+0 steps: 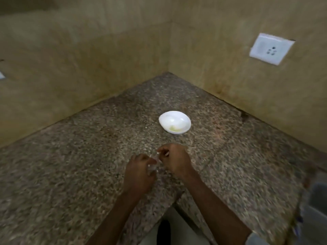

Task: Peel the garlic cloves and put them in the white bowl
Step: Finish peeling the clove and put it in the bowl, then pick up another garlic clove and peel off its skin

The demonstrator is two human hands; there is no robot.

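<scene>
From the head camera, you are looking down at a speckled granite counter [88,165] that runs into a corner between two tan stone walls.

Your left hand [139,171] and your right hand [174,160] are close together, low over the counter near its front edge. Both have their fingers curled in. Between them is a small pale garlic clove [153,162]. Your left hand grips it from below and your right hand pinches it at the top. The blur is too strong to tell clove from loose skin.

The white bowl [184,119] stands on the counter beyond your hands, towards the corner, and is well apart from them. A few pale yellowish peeled cloves [174,128] lie against its near wall.

A white wall socket [271,49] is set into the right-hand wall. At the lower right, past the counter's edge, there is a grey container [316,206], which is blurred.
</scene>
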